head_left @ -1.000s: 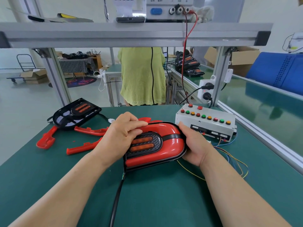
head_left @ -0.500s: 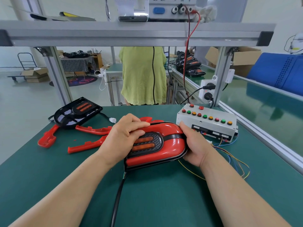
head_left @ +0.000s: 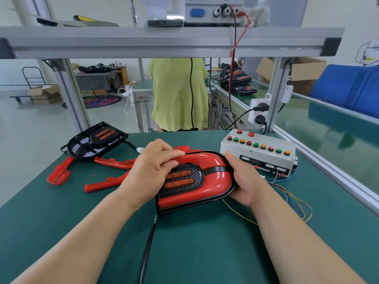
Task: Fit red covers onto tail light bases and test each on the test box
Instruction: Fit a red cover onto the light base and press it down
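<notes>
Tail light [head_left: 213, 181] between left hand [head_left: 149, 171] (fingers on top) and right hand [head_left: 244, 183]

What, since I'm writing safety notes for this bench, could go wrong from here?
The left hand presses at the upper seam of the red cover; skin might get pinched as it seats. The right hand grips its end beside loose wires it might tug. The black cable trails loose across the table and could snag.

test box [head_left: 258, 153] right of tail light [head_left: 194, 179]

Hidden under left hand [head_left: 151, 171]: tail light [head_left: 207, 179] left end.
</notes>
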A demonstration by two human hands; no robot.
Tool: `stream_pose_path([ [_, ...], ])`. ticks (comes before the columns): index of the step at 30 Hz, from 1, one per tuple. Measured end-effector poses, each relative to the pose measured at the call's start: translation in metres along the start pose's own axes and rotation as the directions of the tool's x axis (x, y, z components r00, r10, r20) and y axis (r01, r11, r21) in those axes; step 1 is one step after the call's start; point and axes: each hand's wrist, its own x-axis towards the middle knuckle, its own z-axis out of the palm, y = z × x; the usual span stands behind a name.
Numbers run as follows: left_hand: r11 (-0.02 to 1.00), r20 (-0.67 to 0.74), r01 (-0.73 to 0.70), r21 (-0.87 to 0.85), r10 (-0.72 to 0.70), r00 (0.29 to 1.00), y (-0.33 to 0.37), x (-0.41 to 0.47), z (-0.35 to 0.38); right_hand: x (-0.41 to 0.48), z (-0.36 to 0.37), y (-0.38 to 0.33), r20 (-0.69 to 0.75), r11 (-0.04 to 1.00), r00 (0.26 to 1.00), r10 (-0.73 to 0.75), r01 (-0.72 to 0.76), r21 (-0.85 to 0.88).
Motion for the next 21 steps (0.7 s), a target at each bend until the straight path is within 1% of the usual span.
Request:
stream_pose_path([
  [2,1.000,0.000,-0.013,0.006,0.013,1.000,0.001,-0.001,0.001,-0.001,0.000,0.000,-0.005,1.000,1.000,-0.004,0.004,-0.001],
  [11,0.999,0.019,0.014,-0.037,-0.013,1.000,-0.007,0.001,0.006,-0.002,0.001,0.000,0.006,1.000,1.000,0.001,-0.001,-0.001],
  [14,0.997,0.018,0.026,-0.073,-0.024,1.000,-0.010,0.000,0.008,-0.003,0.001,0.000,0.034,0.999,0.999,0.007,-0.006,-0.039],
  [16,0.995,0.015,0.034,-0.093,-0.032,0.999,-0.011,-0.001,0.010,-0.004,0.003,0.000,0.080,0.997,0.997,-0.007,0.013,-0.071],
  [19,0.993,0.001,0.038,-0.116,-0.038,0.999,-0.012,-0.002,0.011,-0.008,0.005,0.000,0.113,0.997,0.993,-0.041,0.047,-0.058],
  [21,0.994,0.005,0.033,-0.108,-0.033,0.999,-0.013,-0.001,0.012,-0.009,0.005,-0.001,0.115,0.998,0.993,-0.027,0.033,-0.046],
])
